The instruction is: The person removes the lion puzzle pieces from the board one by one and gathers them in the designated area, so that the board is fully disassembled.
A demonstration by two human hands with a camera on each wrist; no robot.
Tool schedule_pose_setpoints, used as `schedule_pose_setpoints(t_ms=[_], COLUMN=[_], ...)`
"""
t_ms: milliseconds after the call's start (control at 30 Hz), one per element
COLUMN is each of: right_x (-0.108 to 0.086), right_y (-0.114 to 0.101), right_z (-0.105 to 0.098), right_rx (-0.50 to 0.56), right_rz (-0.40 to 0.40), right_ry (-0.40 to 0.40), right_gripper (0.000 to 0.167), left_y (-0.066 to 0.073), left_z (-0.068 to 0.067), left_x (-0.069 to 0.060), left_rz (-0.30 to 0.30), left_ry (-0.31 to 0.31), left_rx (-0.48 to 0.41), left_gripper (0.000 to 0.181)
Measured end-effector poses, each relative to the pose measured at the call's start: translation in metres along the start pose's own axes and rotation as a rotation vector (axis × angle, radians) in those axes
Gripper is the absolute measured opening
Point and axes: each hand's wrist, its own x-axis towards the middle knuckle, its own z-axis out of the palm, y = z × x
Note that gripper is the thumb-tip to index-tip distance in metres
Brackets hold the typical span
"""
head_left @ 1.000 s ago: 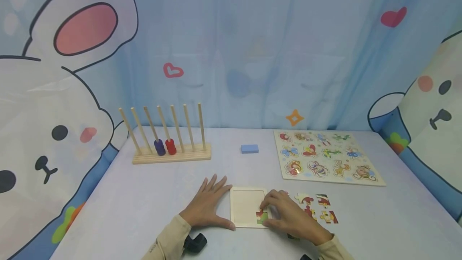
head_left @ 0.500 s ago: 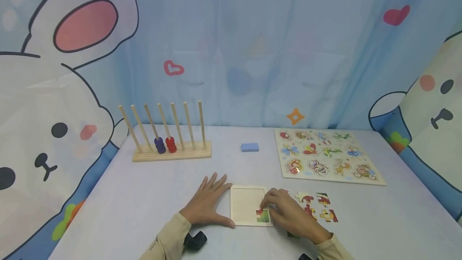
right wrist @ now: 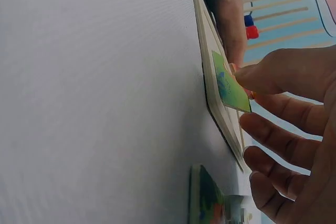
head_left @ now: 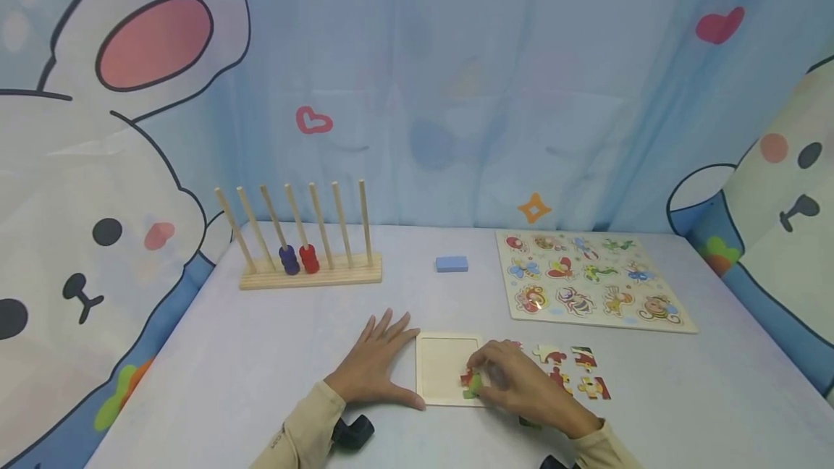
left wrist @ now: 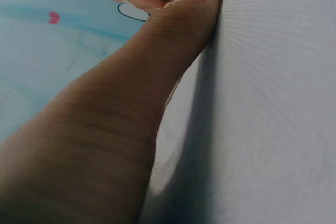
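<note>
A shallow wooden puzzle tray (head_left: 443, 364) lies on the table between both hands. My left hand (head_left: 376, 371) has its fingers spread, with fingertip and thumb against the tray's left side. At the tray's lower right corner, my right hand (head_left: 521, 386) pinches a green and red jigsaw piece (head_left: 473, 385) between thumb and forefinger. The right wrist view shows that jigsaw piece (right wrist: 229, 86) tilted over the tray's rim, the other fingers loosely bent. In the left wrist view the left thumb (left wrist: 184, 19) rests along the tray's edge.
Several loose jigsaw pieces (head_left: 592, 387) lie right of the tray, some partly behind the right hand. Farther back stand a peg rack (head_left: 313, 277) with purple and red beads, a blue block (head_left: 452, 264) and an insect puzzle board (head_left: 593, 281). A printed curtain (head_left: 417, 93) hangs behind.
The jigsaw piece lay flat in the tray's corner; now it is tilted up in the right hand's pinch. The right fingers have shifted slightly left. My left hand keeps its place.
</note>
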Motion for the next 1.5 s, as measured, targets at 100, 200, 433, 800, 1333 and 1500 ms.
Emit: schedule_pose_setpoints(t_ms=[100, 200, 433, 800, 1333, 1500], right_x=[0.001, 0.001, 0.002, -0.001, -0.004, -0.006], right_y=[-0.002, -0.003, -0.001, 0.003, 0.008, 0.011], right_z=[0.0, 0.0, -0.001, -0.002, -0.009, -0.01], right_rx=[0.02, 0.021, 0.069, 0.155, 0.241, 0.28], right_rz=[0.03, 0.039, -0.023, -0.048, -0.001, 0.01], right_ry=[-0.022, -0.036, -0.05, -0.025, -0.037, -0.042], right_gripper=[0.03, 0.031, 0.031, 0.024, 0.022, 0.023], left_y=[0.0, 0.0, 0.001, 0.0, 0.001, 0.0], left_z=[0.0, 0.0, -0.001, -0.001, -0.002, -0.002], left_x=[0.001, 0.001, 0.0, 0.0, 0.0, -0.001], left_rz=[-0.004, -0.008, -0.011, -0.011, -0.009, 0.001], left_ry=[-0.002, -0.002, -0.005, -0.007, -0.001, 0.006], left_rx=[0.004, -0.002, -0.009, -0.011, -0.013, -0.015], left_gripper=[0.111, 0.112, 0.112, 0.111, 0.112, 0.111])
